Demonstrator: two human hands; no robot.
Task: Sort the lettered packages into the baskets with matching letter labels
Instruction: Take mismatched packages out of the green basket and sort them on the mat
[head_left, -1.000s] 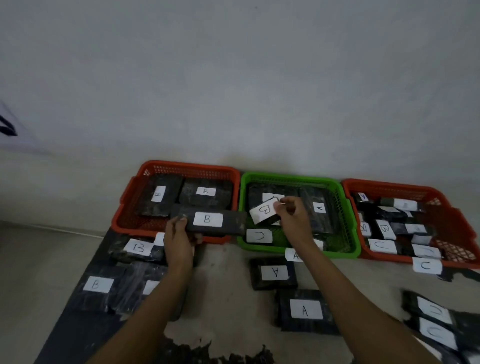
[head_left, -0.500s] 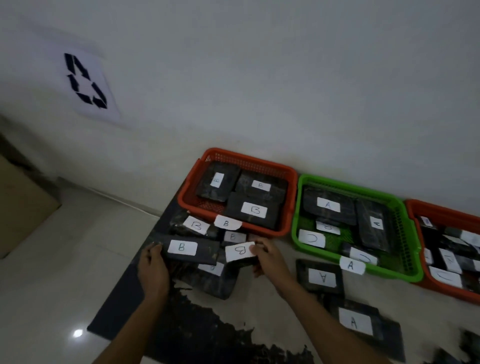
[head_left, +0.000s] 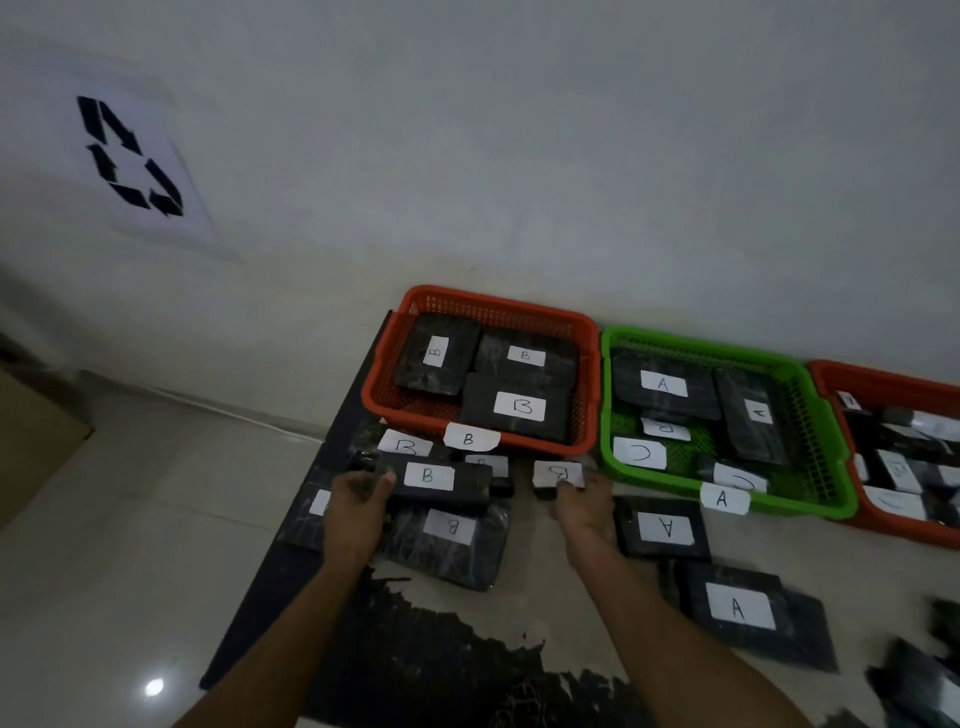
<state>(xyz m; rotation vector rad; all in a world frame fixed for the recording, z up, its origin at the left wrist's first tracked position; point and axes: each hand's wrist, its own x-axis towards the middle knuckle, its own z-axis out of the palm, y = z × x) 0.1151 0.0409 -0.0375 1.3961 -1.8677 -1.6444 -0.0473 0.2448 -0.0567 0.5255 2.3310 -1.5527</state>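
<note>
Orange basket (head_left: 589, 332) at twelve o'clock holds three B packages; several wait outside. Left hand (head_left: 358, 501) fingers grip one B package (head_left: 436, 480); right hand (head_left: 582, 506) pinches another (head_left: 557, 475).

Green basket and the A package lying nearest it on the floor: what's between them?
Head view: only a white A label hanging from the green basket rim, above the A package.
</note>
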